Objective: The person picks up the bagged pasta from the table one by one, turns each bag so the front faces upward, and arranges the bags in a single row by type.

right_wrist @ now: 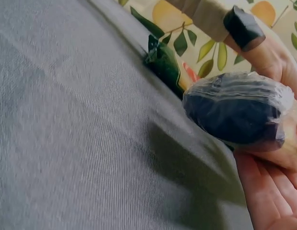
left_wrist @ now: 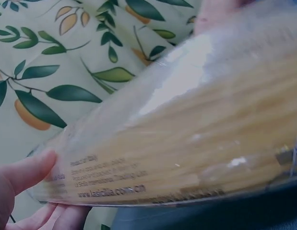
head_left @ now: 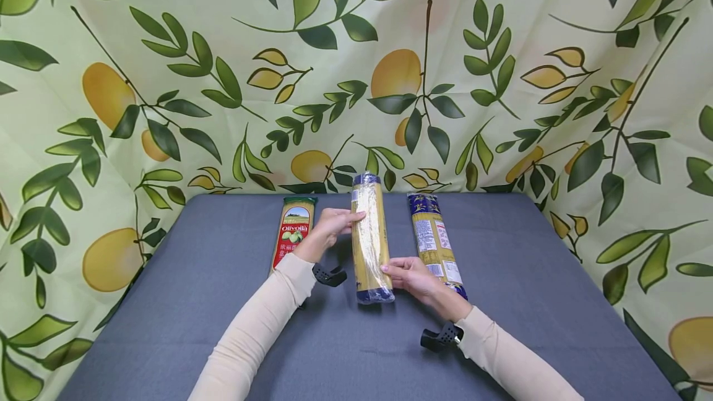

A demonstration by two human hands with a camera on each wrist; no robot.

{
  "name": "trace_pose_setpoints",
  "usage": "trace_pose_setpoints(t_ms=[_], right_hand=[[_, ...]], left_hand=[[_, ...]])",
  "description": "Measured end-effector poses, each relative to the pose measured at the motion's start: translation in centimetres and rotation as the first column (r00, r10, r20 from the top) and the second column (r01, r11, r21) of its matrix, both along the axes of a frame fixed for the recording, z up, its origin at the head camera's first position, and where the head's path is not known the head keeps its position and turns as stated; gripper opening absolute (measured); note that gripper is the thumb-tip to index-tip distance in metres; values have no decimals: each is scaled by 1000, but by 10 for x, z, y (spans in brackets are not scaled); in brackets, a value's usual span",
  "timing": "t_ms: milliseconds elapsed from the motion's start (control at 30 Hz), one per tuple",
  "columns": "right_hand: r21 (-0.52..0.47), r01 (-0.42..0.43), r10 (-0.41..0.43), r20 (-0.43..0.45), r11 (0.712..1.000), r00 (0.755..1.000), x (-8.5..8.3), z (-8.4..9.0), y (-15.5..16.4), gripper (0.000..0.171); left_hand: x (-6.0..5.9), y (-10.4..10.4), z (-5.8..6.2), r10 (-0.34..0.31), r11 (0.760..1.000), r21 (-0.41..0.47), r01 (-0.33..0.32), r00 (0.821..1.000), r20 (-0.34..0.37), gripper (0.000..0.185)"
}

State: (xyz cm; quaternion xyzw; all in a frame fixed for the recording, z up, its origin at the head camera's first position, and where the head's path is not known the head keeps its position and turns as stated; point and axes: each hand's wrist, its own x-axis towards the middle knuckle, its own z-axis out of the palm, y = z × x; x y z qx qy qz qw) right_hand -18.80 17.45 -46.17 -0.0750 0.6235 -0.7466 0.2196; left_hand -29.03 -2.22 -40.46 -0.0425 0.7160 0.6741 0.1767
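A clear-wrapped pack of spaghetti [head_left: 370, 237] with dark blue ends is held up over the table, tilted slightly, between both hands. My left hand [head_left: 333, 223] grips its upper left side, thumb on the front; in the left wrist view, fine print and a web address show on the wrapper [left_wrist: 186, 139] beside the thumb. Lower down, my right hand [head_left: 413, 276] pinches the right edge. In the right wrist view, the pack's blue end [right_wrist: 234, 115] faces the camera under crinkled film, with the right hand's fingers [right_wrist: 270, 191] lying beneath it.
On the grey-covered table [head_left: 223, 320], a red-labelled Olivoilà pasta pack [head_left: 293, 224] lies to the left, partly behind the left forearm. To the right lies a blue-and-gold pasta pack [head_left: 431, 234], overlapped by the right hand. A leaf-print cloth [head_left: 345, 98] hangs behind.
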Motion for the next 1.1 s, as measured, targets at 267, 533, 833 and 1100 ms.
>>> trace_pose_setpoints(t_ms=[267,533,833,1100], right_hand=[[97,116,-111,-49,989,993,3,4,-6,7],[214,227,-215,-78,950,973,5,8,-12,37],[296,340,-330,-84,893,940,6,15,-23,35],[279,305,-302,-57,911,952,4,14,-15,38]], left_hand=[[2,2,1,-4,997,-72,5,1000,5,43],[8,4,4,-47,979,-198,40,998,-32,52],[11,10,2,6,978,-207,-12,999,-33,47],[5,6,3,-22,987,-161,17,999,-25,44]])
